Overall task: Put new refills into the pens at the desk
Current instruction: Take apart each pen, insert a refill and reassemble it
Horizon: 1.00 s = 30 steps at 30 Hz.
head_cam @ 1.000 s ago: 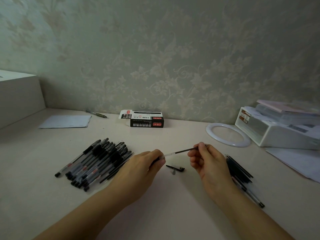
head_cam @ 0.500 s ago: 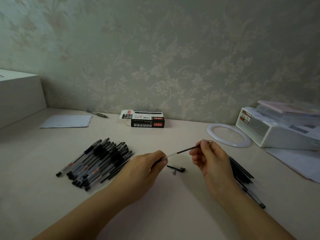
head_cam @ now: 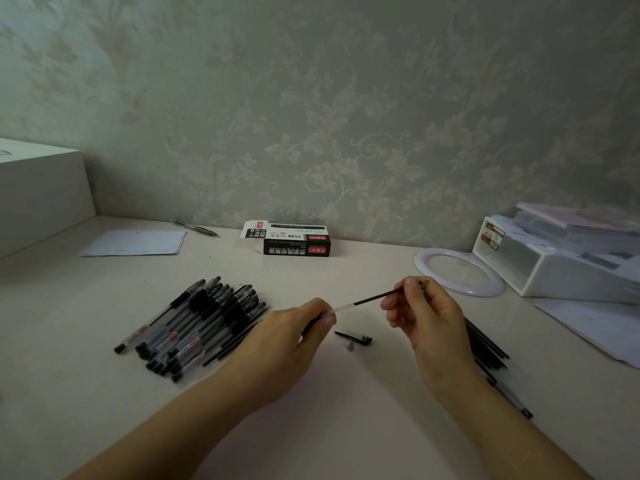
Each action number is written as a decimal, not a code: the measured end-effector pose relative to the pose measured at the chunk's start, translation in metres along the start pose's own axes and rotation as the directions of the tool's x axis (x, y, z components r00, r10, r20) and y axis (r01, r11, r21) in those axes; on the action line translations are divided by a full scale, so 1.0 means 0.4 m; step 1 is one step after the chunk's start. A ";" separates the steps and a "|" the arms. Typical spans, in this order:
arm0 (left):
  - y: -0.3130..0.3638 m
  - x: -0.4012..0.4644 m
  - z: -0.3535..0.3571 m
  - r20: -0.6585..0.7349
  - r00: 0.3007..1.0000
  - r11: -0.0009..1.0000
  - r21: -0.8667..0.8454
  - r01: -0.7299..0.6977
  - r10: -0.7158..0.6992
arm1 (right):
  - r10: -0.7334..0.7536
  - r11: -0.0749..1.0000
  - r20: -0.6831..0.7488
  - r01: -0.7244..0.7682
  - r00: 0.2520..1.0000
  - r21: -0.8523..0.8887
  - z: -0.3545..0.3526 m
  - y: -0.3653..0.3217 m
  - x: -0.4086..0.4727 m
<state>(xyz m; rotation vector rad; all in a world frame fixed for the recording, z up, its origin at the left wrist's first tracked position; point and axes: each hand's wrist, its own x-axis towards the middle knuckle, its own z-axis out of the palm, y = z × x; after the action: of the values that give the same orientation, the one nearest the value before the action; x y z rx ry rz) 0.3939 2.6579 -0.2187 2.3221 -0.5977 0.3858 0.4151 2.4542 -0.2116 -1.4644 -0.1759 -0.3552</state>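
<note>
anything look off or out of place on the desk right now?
Nothing damaged or spilled. Loose bits: a black pen cap and a small tip piece lie apart on the desk between the hands, and the marker box by the wall has its end flap open.

1. Dim, even, greenish light; no glare.
2. Soft shadows lie under both forearms on the desk.
3. Wide-angle bending at the edges; the right edge is blurred.
</note>
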 end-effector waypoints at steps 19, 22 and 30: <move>0.027 -0.002 -0.014 0.070 0.995 0.993 -0.098 -0.066 0.073 | 0.116 0.969 -0.075 -0.097 0.990 0.228 -0.001 -0.005 0.007; 0.028 -0.003 -0.017 0.065 0.994 0.984 -0.162 -0.077 0.089 | 0.136 0.958 -0.055 -0.117 0.989 0.263 0.001 -0.006 0.007; 0.022 -0.003 -0.014 0.046 0.993 0.971 -0.218 -0.096 0.109 | 0.118 0.958 -0.040 -0.103 0.992 0.268 0.002 -0.009 0.004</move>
<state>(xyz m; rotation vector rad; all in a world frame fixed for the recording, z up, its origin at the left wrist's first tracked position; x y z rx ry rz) 0.3876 2.6566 -0.2102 2.1065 -0.7522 0.2867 0.4157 2.4544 -0.2077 -1.1921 -0.0916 -0.2698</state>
